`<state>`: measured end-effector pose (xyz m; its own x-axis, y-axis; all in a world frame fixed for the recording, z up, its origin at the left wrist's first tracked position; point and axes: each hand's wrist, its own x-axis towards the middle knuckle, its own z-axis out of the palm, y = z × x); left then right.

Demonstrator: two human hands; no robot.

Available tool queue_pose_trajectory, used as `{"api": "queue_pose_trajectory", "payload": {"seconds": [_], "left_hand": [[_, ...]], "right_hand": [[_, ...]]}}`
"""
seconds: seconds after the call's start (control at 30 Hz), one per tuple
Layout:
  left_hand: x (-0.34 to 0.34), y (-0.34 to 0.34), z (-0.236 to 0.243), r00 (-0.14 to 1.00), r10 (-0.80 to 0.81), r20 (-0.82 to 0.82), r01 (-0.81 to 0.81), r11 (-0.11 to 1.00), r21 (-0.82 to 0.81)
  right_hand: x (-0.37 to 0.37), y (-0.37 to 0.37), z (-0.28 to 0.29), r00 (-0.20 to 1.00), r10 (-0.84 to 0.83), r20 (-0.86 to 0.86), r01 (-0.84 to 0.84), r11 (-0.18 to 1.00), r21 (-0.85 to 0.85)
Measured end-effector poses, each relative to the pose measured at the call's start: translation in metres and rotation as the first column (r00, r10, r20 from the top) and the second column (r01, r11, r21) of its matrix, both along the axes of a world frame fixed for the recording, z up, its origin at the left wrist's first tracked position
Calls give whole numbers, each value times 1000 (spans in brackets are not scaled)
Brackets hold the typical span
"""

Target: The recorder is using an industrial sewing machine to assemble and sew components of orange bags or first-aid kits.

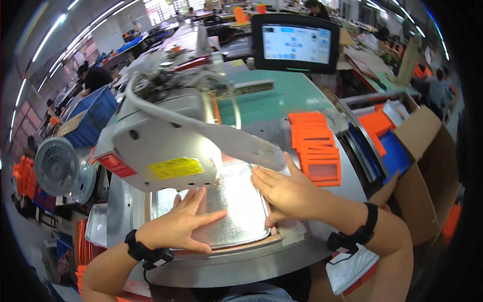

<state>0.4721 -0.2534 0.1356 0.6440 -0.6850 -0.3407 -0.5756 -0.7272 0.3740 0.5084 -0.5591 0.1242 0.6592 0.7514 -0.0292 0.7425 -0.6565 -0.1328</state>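
Observation:
Below the pale sewing-machine head lies a shiny silver plate with rounded corners, in a pinkish frame. My left hand is spread on or just over the plate's left part, fingertips near the machine head's lower edge. My right hand rests at the plate's right edge with fingers stretched out, beside the tip of a clear plastic guard that partly hides that area. To the right sits a pile of orange rectangular pieces, some with dark clear windows.
A monitor stands behind the green work surface. At left are a fan, a blue crate and stacked orange pieces. A cardboard box and more orange items are at right. Other people work farther off.

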Motion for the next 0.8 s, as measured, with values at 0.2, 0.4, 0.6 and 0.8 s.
{"api": "queue_pose_trajectory", "payload": {"seconds": [0.2,0.4,0.6,0.8], "left_hand": [[-1,0,-2,1000,-4,-22,5,998,58],[-2,1,-7,1000,-11,5,11,999,32],[-3,1,-6,1000,-14,10,14,1000,28],[-3,10,-4,1000,4,-17,-4,1000,11]], "right_hand": [[4,11,3,995,8,98,-1,997,-77],[4,10,9,997,35,75,-29,997,-76],[5,4,1,999,21,-46,-20,1000,16],[7,10,0,995,20,-101,-18,1000,24]]}}
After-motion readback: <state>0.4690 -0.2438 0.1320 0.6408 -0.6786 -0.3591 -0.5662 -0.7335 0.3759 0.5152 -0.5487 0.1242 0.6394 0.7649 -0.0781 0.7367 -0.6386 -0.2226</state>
